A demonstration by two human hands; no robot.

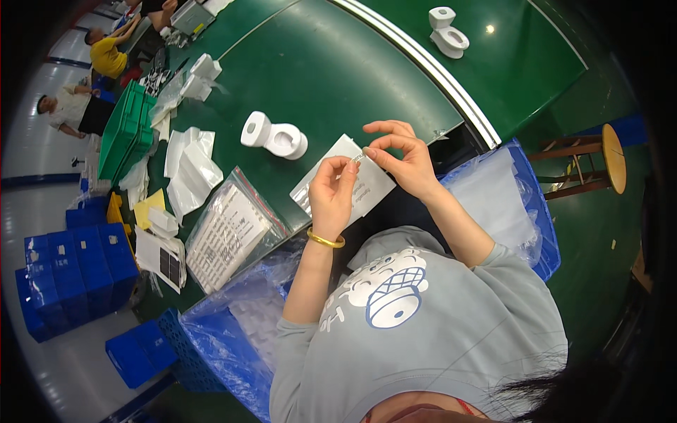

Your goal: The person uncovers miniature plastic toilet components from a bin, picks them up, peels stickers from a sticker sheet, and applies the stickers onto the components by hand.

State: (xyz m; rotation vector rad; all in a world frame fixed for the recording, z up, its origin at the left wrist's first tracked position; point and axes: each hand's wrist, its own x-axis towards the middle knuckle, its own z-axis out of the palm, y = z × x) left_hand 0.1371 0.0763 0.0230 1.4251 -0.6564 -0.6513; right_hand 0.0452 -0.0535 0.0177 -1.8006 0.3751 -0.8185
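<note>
My left hand (330,194), with a gold bangle on its wrist, is closed in a pinch. Facing it, my right hand (407,163) pinches with thumb and index finger while its other fingers curl above. Between the fingertips is a small clear piece (358,158), perhaps a bit of film; its kind is too small to tell. Both hands are over a white sheet (374,189) with rows of dark printing, at the near table edge. A white miniature toilet (285,141) lies just beyond the sheet, to the left.
A zip bag of printed sheets (236,229) is left of me, beside white wrapping (190,173). More toy toilets (201,76) (450,35) sit farther off. Blue bins (546,243) lined with plastic flank me. Green crates (127,130), a stool (612,161) and two people are beyond.
</note>
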